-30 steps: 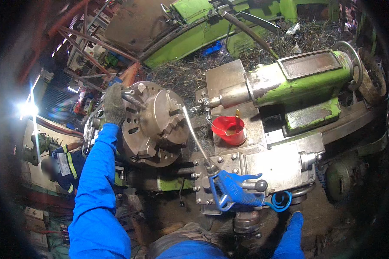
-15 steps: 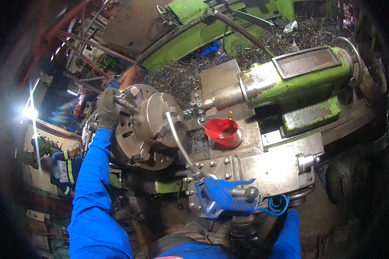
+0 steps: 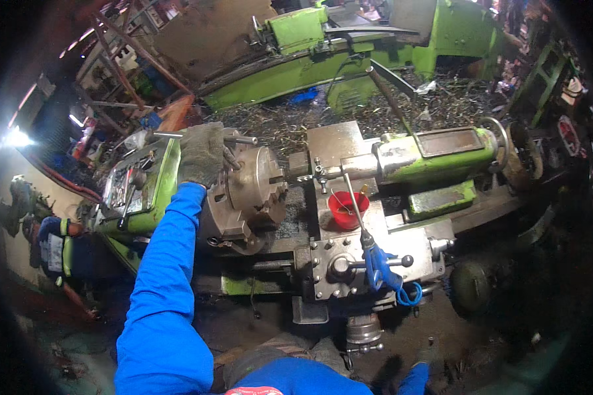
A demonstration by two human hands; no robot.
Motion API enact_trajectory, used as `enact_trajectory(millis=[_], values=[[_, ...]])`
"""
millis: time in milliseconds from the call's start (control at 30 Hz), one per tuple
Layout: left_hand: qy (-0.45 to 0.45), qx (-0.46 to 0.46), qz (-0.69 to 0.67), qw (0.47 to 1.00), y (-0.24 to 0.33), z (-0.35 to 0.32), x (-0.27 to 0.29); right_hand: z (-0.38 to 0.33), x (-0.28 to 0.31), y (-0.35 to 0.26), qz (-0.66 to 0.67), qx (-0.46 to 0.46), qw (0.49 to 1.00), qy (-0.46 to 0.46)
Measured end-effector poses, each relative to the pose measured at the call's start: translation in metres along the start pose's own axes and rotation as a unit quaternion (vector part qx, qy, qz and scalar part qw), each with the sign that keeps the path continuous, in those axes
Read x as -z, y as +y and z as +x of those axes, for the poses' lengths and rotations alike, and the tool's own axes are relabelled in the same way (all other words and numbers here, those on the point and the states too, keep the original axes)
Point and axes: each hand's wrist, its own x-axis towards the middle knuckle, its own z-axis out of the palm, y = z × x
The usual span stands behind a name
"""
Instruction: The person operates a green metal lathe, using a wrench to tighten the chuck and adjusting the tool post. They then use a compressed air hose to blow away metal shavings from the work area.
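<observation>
My left hand (image 3: 202, 155), in a grey work glove, is closed around the T-handle of a chuck key (image 3: 244, 139). The bar sticks out on both sides of the glove. Whether the key's end sits in the lathe chuck (image 3: 252, 172) is hidden behind my fingers. The chuck is a large steel disc with stepped jaws. Of my right arm only a blue sleeve (image 3: 415, 379) shows at the lower edge; the hand is out of sight. A blue air blow gun (image 3: 377, 264) rests on the carriage by the tool post lever, its long nozzle pointing away.
A red bucket (image 3: 344, 219) with a wire handle stands on the carriage. To its right is the green tailstock (image 3: 408, 159). Metal chips (image 3: 263, 118) lie behind the lathe. The green headstock (image 3: 168, 172) holds small tools. Another person (image 3: 56, 247) is at far left.
The view has shifted. My left hand has come over the chuck's top, and the key's bar now lies crosswise in it. The blow gun's nozzle appears across the bucket instead of left of it.
</observation>
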Motion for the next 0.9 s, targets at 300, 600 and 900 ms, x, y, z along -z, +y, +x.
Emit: enact_trajectory(millis=[300,600,900], values=[[-0.018,0.04,-0.094,0.995,0.035,0.021,0.033,-0.211,0.035,-0.26,0.192,0.147,0.97,-0.005],[-0.028,0.048,-0.084,0.995,0.021,0.017,0.017,-0.338,0.051,-0.432,0.571,0.01,0.783,-0.245],[0.013,0.054,-0.116,0.992,0.027,0.018,0.016,-0.388,0.071,-0.44,0.62,0.07,0.747,-0.23]])
